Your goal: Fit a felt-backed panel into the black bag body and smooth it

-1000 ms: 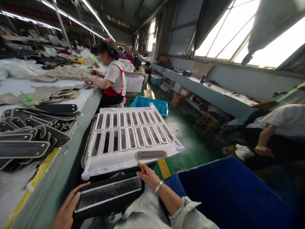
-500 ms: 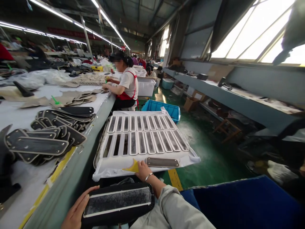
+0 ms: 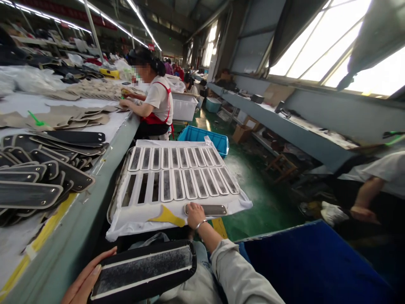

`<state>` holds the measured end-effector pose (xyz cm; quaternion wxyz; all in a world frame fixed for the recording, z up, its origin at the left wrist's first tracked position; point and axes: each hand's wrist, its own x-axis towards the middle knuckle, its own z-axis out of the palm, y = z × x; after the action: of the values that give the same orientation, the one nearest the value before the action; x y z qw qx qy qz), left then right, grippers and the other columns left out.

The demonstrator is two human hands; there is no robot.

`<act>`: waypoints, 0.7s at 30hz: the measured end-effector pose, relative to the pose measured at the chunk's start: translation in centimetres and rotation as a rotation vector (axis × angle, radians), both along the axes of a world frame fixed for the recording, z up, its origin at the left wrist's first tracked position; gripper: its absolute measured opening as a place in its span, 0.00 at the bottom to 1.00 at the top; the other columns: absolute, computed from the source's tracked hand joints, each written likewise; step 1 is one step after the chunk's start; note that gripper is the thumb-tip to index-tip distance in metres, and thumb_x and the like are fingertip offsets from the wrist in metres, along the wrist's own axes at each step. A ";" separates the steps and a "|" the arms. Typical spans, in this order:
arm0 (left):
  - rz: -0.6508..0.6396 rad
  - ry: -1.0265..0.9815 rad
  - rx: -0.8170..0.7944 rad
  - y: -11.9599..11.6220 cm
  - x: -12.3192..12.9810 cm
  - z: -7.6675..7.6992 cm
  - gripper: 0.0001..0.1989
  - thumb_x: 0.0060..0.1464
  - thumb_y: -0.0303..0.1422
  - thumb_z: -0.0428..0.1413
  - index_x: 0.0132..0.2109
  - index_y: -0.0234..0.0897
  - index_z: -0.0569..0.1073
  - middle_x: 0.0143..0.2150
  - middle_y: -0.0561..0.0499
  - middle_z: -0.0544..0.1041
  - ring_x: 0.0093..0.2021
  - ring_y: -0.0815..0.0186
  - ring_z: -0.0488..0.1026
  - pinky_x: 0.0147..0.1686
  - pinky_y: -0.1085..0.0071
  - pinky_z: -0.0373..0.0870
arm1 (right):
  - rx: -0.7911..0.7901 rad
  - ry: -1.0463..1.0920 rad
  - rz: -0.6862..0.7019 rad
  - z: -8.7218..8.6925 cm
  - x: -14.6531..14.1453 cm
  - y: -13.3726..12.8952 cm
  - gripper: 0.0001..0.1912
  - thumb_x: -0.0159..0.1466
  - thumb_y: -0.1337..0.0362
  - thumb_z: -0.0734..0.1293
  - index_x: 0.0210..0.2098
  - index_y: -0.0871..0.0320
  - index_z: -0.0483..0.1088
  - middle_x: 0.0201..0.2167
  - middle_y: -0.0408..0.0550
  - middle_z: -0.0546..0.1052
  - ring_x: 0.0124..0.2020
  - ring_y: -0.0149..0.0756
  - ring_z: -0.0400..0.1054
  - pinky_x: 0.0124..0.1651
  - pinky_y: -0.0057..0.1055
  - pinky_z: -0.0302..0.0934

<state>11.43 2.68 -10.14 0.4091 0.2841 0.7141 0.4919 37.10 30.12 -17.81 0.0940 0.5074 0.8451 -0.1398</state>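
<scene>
My left hand [image 3: 90, 276] grips the left end of a black padded piece [image 3: 145, 270], thumb on top. Its upper face bears a dull grey rectangular panel between two white strips. My right hand [image 3: 195, 215], with a bracelet at the wrist, has its fingers closed over the left end of a grey-brown strip with rivets [image 3: 210, 209]. That strip lies at the near edge of a white-covered board [image 3: 136, 215]. Just left of this hand rests a pointed yellow piece [image 3: 167, 216]. Two rows of white-framed grey strips [image 3: 191, 183] lie farther back on the board.
On the left, a long table [image 3: 117, 131] carries a pile of dark riveted pieces [image 3: 38, 169] and beige pieces [image 3: 72, 114]. A co-worker in a red apron [image 3: 158, 101] sits there. A blue bin [image 3: 205, 137] stands behind the board. Another person's arm [image 3: 368, 196] appears at right.
My right hand has left the yellow piece, which now lies on the board, and has moved right onto the riveted strip. My left hand keeps the padded piece. A person's arm has appeared at right.
</scene>
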 end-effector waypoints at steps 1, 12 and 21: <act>0.009 0.001 0.003 0.0 0.1 0.3 0.20 0.51 0.49 0.52 0.48 0.47 0.74 0.53 0.58 0.73 0.59 0.56 0.63 0.59 0.69 0.58 | 0.008 -0.034 -0.016 0.1 1.2 0.4 0.24 0.63 0.59 0.63 0.57 0.59 0.58 0.60 0.55 0.57 0.59 0.48 0.51 0.59 0.51 0.47; 0.246 -0.503 0.181 -1.7 0.6 -0.9 0.29 0.57 0.52 0.42 0.53 0.35 0.70 0.50 0.46 0.75 0.53 0.56 0.69 0.58 0.61 0.58 | 0.059 -0.261 0.310 -0.4 4.4 3.2 0.34 0.53 0.79 0.59 0.59 0.66 0.57 0.51 0.66 0.66 0.51 0.52 0.62 0.52 0.43 0.53; 0.105 -0.209 0.202 -1.5 0.1 0.3 0.22 0.58 0.45 0.48 0.53 0.37 0.70 0.54 0.47 0.72 0.56 0.56 0.66 0.58 0.63 0.57 | 0.068 -0.267 0.376 -0.7 5.0 3.8 0.31 0.55 0.78 0.53 0.58 0.65 0.60 0.48 0.67 0.70 0.46 0.50 0.68 0.47 0.44 0.61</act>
<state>11.54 1.13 -9.85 0.4243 0.2336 0.6285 0.6086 42.05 33.95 -18.47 0.2125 0.3578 0.9090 -0.0230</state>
